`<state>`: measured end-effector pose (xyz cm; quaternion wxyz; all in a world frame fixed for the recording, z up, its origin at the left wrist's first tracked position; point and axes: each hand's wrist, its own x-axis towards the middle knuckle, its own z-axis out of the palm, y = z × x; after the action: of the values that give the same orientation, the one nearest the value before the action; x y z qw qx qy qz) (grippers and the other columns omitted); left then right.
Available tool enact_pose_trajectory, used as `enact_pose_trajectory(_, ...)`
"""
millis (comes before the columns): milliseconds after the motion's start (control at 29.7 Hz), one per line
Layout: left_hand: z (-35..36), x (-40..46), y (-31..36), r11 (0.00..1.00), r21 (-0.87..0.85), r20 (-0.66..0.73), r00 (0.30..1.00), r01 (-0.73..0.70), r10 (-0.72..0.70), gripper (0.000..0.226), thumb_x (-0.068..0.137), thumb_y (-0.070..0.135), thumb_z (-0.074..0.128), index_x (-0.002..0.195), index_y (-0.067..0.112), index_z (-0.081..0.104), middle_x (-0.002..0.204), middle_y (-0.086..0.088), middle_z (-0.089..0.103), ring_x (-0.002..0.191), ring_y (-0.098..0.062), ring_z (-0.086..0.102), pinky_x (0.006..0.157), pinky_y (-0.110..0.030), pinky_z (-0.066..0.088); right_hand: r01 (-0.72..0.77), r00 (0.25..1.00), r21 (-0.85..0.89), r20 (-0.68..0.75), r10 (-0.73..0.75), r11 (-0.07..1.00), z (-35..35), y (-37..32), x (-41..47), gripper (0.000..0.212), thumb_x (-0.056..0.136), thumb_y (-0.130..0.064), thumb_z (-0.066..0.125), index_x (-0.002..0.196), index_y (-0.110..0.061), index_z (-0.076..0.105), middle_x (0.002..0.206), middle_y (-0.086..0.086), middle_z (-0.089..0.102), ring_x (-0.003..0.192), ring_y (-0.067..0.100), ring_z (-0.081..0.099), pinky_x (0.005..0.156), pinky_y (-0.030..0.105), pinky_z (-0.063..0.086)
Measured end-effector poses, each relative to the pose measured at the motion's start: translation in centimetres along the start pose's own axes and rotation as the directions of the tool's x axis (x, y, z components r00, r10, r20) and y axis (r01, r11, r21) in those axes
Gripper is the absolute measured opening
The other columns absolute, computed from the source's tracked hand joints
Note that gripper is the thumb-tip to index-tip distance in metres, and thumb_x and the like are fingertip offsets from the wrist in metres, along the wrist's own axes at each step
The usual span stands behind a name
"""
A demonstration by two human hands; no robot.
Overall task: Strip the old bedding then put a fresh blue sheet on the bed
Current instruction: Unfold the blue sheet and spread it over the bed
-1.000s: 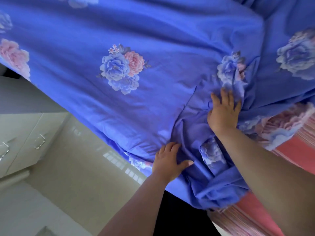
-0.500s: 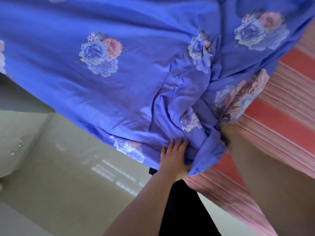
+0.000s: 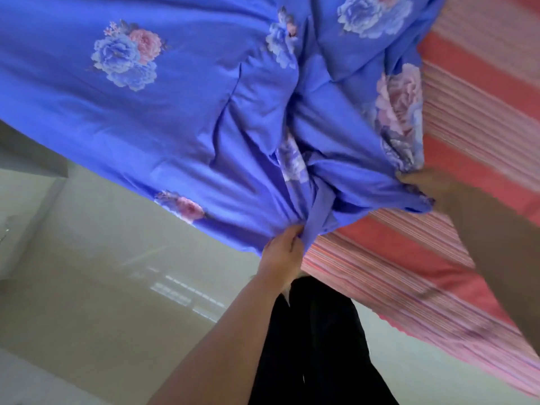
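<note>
Head view, tilted: a blue sheet (image 3: pixel 181 121) printed with blue and pink flowers fills the upper left and centre of the frame, bunched into folds toward the lower centre. It lies over a pink striped cover (image 3: pixel 473 118) running down the right side. The left hand (image 3: pixel 282 252), lower centre, grips a gathered fold at the sheet's edge. The right hand (image 3: pixel 423 182), at right, blurred, grasps the sheet's bunched corner. Pale glossy floor (image 3: pixel 96 273) at lower left. No writing is legible
</note>
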<state>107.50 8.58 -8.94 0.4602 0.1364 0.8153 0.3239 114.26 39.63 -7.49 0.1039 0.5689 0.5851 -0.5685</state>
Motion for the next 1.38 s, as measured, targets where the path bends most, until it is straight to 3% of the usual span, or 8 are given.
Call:
enact_pose_trajectory(135, 3.8, -0.5, 2.6, 0.964, 0.264, -0.023, 1.0, -0.013, 0.02, 0.079, 0.083, 0.056, 0.06, 0.146, 0.021, 0.026, 0.139, -0.002, 0.043, 0.123, -0.025, 0.047, 0.097, -0.039, 0.041, 0.003, 0.983, 0.511, -0.159, 0.091, 0.859, -7.1, 2.6, 0.5, 0.023, 0.102, -0.021, 0.037, 0.082, -0.025, 0.047, 0.038, -0.011, 0.049, 0.037, 0.001, 0.047, 0.035, 0.013, 0.04)
enact_pose_trajectory(270, 7.0, 0.6, 3.0, 0.875, 0.48, -0.26, 0.963, 0.063, 0.073, 0.034, 0.091, 0.03, 0.051, 0.12, 0.014, 0.055, 0.12, -0.011, 0.054, 0.11, -0.035, 0.053, 0.083, -0.043, 0.043, 0.09, 0.991, 0.509, 0.036, -0.126, 0.856, -10.0, 4.5, 1.4, 0.03, 0.101, -0.031, 0.041, 0.123, -0.023, 0.06, 0.117, -0.003, 0.066, 0.107, 0.015, 0.062, 0.083, 0.028, 0.054)
enact_pose_trajectory(438, 11.2, -0.1, 1.5, 0.998, -0.006, -0.669, 0.741, 0.07, -0.056, 0.034, 0.075, 0.01, 0.038, 0.096, -0.004, 0.06, 0.094, -0.026, 0.061, 0.09, -0.042, 0.054, 0.078, -0.047, 0.042, 0.097, 0.945, 0.577, 0.203, -0.258, 0.811, -14.4, 6.2, 1.0, 0.024, 0.088, -0.037, 0.06, 0.097, -0.022, 0.077, 0.103, -0.005, 0.072, 0.098, 0.008, 0.067, 0.093, 0.029, 0.051)
enact_pose_trajectory(607, 16.7, -2.3, 2.5, 0.851, -0.503, -0.798, 0.296, 0.153, -0.525, 0.032, 0.089, 0.005, 0.048, 0.118, 0.001, 0.06, 0.122, -0.025, 0.052, 0.115, -0.039, 0.05, 0.097, -0.035, 0.035, 0.135, 0.978, 0.858, -0.034, -0.207, 0.495, -21.1, 9.4, 0.2, 0.031, 0.091, -0.017, 0.044, 0.112, -0.015, 0.067, 0.098, -0.006, 0.073, 0.096, 0.009, 0.068, 0.084, 0.027, 0.053)
enact_pose_trajectory(775, 21.3, -2.7, 7.2, 0.052, -0.991, -0.126, 0.733, -0.123, -0.669, 0.056, 0.091, 0.061, 0.045, 0.13, 0.021, 0.047, 0.121, -0.007, 0.059, 0.106, -0.024, 0.061, 0.1, -0.038, 0.045, -0.25, 0.966, 0.669, 0.221, 0.133, 0.7, -22.2, 15.9, 0.8, 0.054, 0.088, -0.053, 0.053, 0.132, -0.022, 0.056, 0.102, -0.004, 0.071, 0.095, 0.018, 0.067, 0.07, 0.035, 0.057)
enact_pose_trajectory(1078, 24.0, -3.2, 11.8, -0.231, -0.934, -0.184, 0.919, -0.274, -0.348, 0.021, 0.085, 0.005, 0.048, 0.093, 0.011, 0.065, 0.09, -0.004, 0.07, 0.082, -0.017, 0.07, 0.073, -0.027, 0.058, -0.127, 0.921, 0.842, 0.297, -0.253, 0.524, -22.4, 14.5, -1.2, 0.036, 0.097, -0.03, 0.04, 0.114, -0.01, 0.066, 0.109, 0.009, 0.07, 0.106, 0.025, 0.065, 0.088, 0.041, 0.054)
enact_pose_trajectory(1213, 24.9, -4.7, 14.5, -0.1, -0.972, -0.182, 0.951, -0.213, -0.252, 0.027, 0.091, 0.008, 0.041, 0.109, 0.019, 0.058, 0.102, -0.003, 0.061, 0.086, -0.025, 0.069, 0.087, -0.039, 0.052, -0.151, 0.904, 0.967, 0.219, -0.366, 0.204, -26.5, 12.7, -2.1, 0.052, 0.094, -0.049, 0.038, 0.118, -0.009, 0.061, 0.125, 0.018, 0.061, 0.116, 0.03, 0.06, 0.095, 0.045, 0.049)
enact_pose_trajectory(1382, 32.7, -7.7, 14.7, 0.176, -0.984, -0.059, 0.948, -0.003, -0.311, 0.038, 0.097, 0.014, 0.047, 0.133, 0.023, 0.047, 0.099, 0.002, 0.063, 0.086, -0.019, 0.065, 0.078, -0.033, 0.05, -0.135, 0.903, 0.734, 0.368, -0.223, 0.666, -24.6, 16.7, -3.6, 0.048, 0.082, -0.064, 0.046, 0.11, -0.027, 0.061, 0.106, -0.002, 0.07, 0.112, 0.018, 0.061, 0.087, 0.036, 0.049)
